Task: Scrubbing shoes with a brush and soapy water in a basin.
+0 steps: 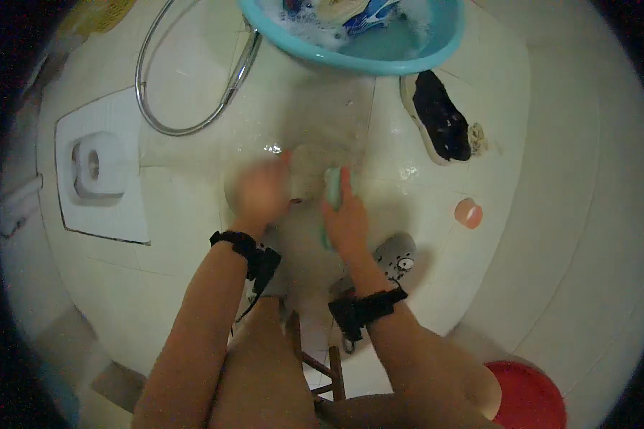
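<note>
My right hand grips a pale green scrubbing brush, its index finger stretched along the top. Just to its left is my left hand, badly blurred. A beige, blurred shape lies between the hands, and I cannot make out whether the left hand holds it. Both wrists wear black straps with small devices. Beyond the hands, a light blue basin contains sudsy water and a blue-and-white item. A black shoe with a pale sole rests on the floor right of the basin.
A metal shower hose loops at upper left, near a white squat toilet. At right sits a small pinkish-orange round object. A grey clog shows beside my right forearm. A red plastic object stands at lower right.
</note>
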`<state>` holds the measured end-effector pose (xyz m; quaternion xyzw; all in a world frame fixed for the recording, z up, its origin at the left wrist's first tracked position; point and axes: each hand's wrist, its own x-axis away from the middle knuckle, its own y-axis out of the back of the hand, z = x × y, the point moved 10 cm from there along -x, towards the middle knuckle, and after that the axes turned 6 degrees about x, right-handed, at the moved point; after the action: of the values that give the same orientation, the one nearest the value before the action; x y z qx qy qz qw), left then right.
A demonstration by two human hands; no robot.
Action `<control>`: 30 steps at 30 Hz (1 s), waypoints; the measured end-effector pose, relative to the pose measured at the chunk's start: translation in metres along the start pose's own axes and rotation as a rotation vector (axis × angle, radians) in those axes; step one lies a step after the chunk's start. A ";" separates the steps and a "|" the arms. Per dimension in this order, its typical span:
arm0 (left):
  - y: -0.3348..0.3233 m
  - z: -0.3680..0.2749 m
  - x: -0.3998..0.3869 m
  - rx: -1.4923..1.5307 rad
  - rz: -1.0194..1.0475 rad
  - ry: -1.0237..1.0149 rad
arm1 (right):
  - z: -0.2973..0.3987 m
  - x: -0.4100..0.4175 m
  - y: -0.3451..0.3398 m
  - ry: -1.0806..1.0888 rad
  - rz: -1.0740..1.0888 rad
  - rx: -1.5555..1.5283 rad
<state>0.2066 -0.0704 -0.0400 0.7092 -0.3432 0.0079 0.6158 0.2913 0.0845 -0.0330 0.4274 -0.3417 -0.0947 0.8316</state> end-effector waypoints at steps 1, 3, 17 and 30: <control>-0.002 0.003 0.009 -0.009 0.015 -0.007 | 0.003 -0.007 0.003 -0.039 0.012 0.035; 0.004 -0.002 0.004 0.018 0.036 -0.010 | 0.003 -0.041 0.028 -0.081 -0.013 0.087; 0.005 -0.009 -0.002 0.048 0.046 0.002 | 0.014 -0.057 0.035 -0.182 0.074 0.100; 0.006 0.000 0.007 0.063 0.030 -0.021 | 0.078 -0.007 0.003 0.420 -0.208 0.488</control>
<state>0.2090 -0.0737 -0.0322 0.7231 -0.3597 0.0205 0.5894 0.2353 0.0385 -0.0028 0.6565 -0.1302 -0.0044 0.7430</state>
